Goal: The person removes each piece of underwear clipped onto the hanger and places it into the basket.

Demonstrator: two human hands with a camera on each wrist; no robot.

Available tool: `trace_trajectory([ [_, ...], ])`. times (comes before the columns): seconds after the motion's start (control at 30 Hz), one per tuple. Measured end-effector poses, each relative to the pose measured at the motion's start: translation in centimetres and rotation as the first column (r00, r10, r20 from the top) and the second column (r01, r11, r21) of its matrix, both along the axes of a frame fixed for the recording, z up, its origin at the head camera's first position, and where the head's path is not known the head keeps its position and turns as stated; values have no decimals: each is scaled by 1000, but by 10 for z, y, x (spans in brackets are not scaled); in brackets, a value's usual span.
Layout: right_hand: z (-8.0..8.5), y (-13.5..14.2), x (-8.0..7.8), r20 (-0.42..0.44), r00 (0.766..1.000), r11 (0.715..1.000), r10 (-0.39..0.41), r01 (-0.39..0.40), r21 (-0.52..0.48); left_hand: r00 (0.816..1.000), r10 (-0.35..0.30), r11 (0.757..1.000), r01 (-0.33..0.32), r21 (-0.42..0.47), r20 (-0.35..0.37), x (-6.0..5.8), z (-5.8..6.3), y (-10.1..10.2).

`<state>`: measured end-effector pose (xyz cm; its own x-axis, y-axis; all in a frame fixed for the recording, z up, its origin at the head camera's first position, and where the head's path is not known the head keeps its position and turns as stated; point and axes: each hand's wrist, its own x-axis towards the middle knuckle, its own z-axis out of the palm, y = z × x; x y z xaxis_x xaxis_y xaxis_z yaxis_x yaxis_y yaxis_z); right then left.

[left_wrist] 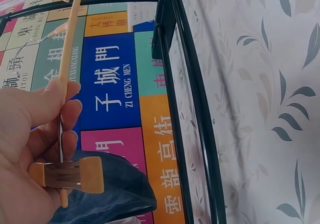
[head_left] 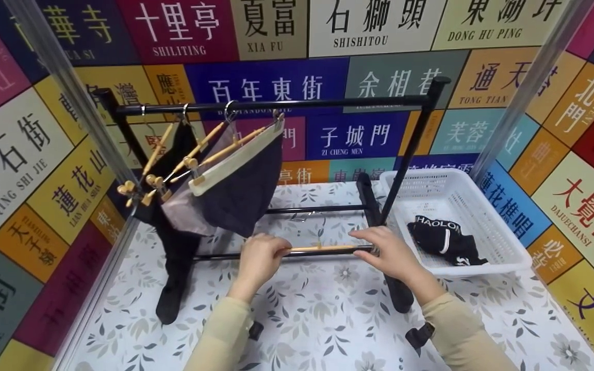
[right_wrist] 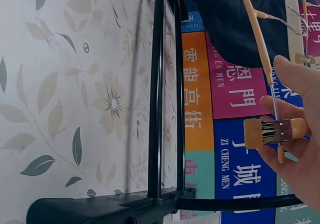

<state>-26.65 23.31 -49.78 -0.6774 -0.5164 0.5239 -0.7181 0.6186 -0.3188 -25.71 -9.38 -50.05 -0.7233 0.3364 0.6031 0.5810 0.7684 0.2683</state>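
Note:
Between my two hands a wooden clip hanger (head_left: 323,249) is held level, in front of the rack. My left hand (head_left: 261,257) pinches one end of it, thumb and fingers round the bar. In the left wrist view a wooden clip (left_wrist: 92,175) sits by those fingers. The other end is in my right hand (head_left: 392,255), its fingers curled behind the clip (right_wrist: 254,134) in the right wrist view. A wire hook (right_wrist: 287,23) sticks out from the middle of the bar. No garment hangs from this hanger.
A black rack (head_left: 328,103) stands on the floral tabletop (head_left: 317,309). Dark shorts with a pale waistband (head_left: 245,190), a pinkish garment (head_left: 186,211) and black clothing hang at its left. A white basket (head_left: 513,242) at the right holds a black garment (head_left: 436,239) with a lettered band.

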Motion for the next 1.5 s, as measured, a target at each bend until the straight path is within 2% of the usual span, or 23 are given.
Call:
trace_trajectory([
  [0.27,-2,-3,0,-100,994,998,45,-48,-28,1000,-9,1000,9,7,16,1,3,0],
  [0.6,-3,-3,0,-103,994,997,41,-47,-55,1000,-24,1000,24,13,20,2,3,0],
  [0.87,2,1,3,-140,989,995,47,-59,-82,995,-67,998,66,15,75,4,11,-3],
  [1.1,12,12,5,-163,987,998,-14,3,-70,995,-85,996,82,43,61,3,23,-13],
  [1.37,28,26,8,-176,980,995,-88,78,-64,999,-48,998,47,48,23,5,36,-25],
  [1.5,38,35,7,-170,978,991,-124,112,-77,999,-51,998,51,38,-2,6,42,-31],
])
